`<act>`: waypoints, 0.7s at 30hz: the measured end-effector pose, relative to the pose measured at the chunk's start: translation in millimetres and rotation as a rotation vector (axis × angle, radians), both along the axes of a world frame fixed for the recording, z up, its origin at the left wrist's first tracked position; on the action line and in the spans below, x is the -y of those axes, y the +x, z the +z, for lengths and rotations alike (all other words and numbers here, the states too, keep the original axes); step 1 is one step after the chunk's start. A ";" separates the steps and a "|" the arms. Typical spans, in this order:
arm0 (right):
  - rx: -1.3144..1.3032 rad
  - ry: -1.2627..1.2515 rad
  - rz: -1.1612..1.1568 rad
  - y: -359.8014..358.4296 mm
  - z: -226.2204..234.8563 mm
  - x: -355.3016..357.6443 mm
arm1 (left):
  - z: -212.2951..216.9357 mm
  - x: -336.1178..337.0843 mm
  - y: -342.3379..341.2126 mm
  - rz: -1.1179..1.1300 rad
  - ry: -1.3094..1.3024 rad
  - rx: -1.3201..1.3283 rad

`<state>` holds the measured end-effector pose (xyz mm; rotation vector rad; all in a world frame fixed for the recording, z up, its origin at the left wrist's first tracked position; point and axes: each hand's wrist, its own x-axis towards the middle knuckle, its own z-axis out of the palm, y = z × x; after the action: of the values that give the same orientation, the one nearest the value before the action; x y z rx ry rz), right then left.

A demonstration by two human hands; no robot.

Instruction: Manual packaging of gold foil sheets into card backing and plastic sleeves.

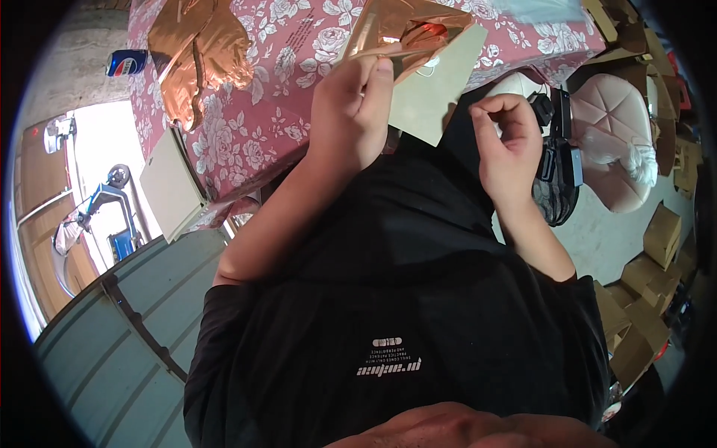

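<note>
Well, looking down from the head, the left hand (347, 112) pinches the rim of a pale bag (422, 108) by the pink cloth (287, 101). The right hand (511, 149) curls nearby; I can't tell if it holds anything. The bag seems light, a bit stiff, easily creased; the rim should grip well. White words mark the shirt (448, 313); a round badge marks the blue can (125, 63).

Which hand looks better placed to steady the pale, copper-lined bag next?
Probably the left hand: its thumb and fingers are at the edge of the pale bag, while the right hand is apart from it, off to the right, fingers curled.
</note>
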<state>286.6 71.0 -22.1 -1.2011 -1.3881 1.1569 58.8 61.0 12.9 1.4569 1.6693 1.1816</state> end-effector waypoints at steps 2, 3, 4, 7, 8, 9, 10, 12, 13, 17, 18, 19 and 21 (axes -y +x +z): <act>-0.404 -0.321 -0.045 -12.3 2.4 3.9 | -12.5 -3.0 0.2 -0.079 0.244 -0.119; -0.527 -0.531 -0.086 -15.9 10.4 4.9 | -16.2 -4.0 0.5 -0.158 0.488 -0.240; -0.526 -0.530 -0.091 -17.3 17.6 1.9 | -13.3 1.9 -5.4 -0.274 0.400 -0.386; -0.693 -0.732 0.012 -19.5 23.0 -6.4 | -4.3 8.7 -2.3 -0.358 0.383 -0.552; -0.646 -0.675 0.006 -19.7 17.6 -8.7 | -3.6 10.2 -3.6 -0.414 0.323 -0.582; -0.599 -0.618 0.002 -20.8 13.5 -9.7 | -5.0 9.7 -3.6 -0.411 0.327 -0.583; -0.597 -0.616 0.010 -24.0 11.6 -9.6 | -6.9 9.3 -1.9 -0.431 0.334 -0.551; -0.415 -0.478 -0.021 -32.9 10.3 -9.2 | -3.9 10.1 -1.2 -0.465 0.303 -0.512; -0.412 -0.476 -0.018 -35.3 10.0 -10.6 | -1.9 8.9 -1.8 -0.461 0.305 -0.511; -0.505 -0.516 -0.045 -39.6 7.7 -15.8 | -0.9 5.7 -1.9 -0.388 0.310 -0.719; -0.525 -0.534 -0.055 -39.2 6.9 -16.4 | -7.3 5.1 -1.7 -0.382 0.246 -0.783; -0.525 -0.534 -0.055 -37.2 6.4 -18.2 | -11.2 4.4 -1.6 -0.378 0.180 -0.849; -0.530 -0.660 -0.020 -32.7 4.8 -22.1 | -14.3 4.8 -1.6 -0.371 0.187 -0.886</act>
<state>253.9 93.1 -17.3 -1.2036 -0.6012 1.8367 57.1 56.2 -1.5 2.5129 1.6949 0.4970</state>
